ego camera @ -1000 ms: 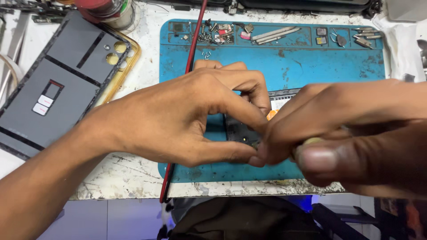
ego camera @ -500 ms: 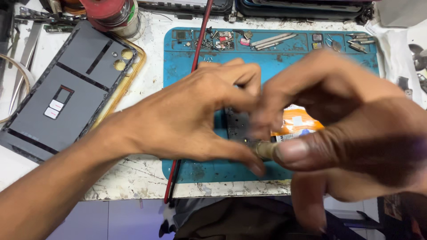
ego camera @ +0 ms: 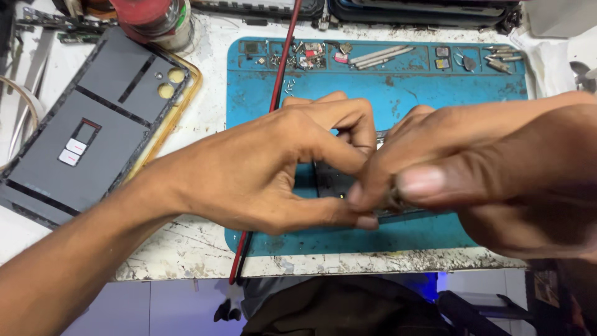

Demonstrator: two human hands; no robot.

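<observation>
My left hand reaches in from the lower left and curls over a dark phone body lying on the blue work mat. Its thumb presses the phone's near edge and its fingers hook over the far edge. My right hand comes in from the right, close to the camera. Thumb and fingers are pinched on a small round-ended tool, right beside my left thumb tip. Both hands hide most of the phone and the tool's tip.
A grey phone back cover in a yellow-rimmed case lies at the left. A red cable crosses the mat and hangs off the front edge. Small screws and parts fill the mat's top trays. A red-lidded jar stands behind.
My right hand has shifted left and up over the phone, and the orange piece seen beneath it is now covered. My left hand keeps its hold in place.
</observation>
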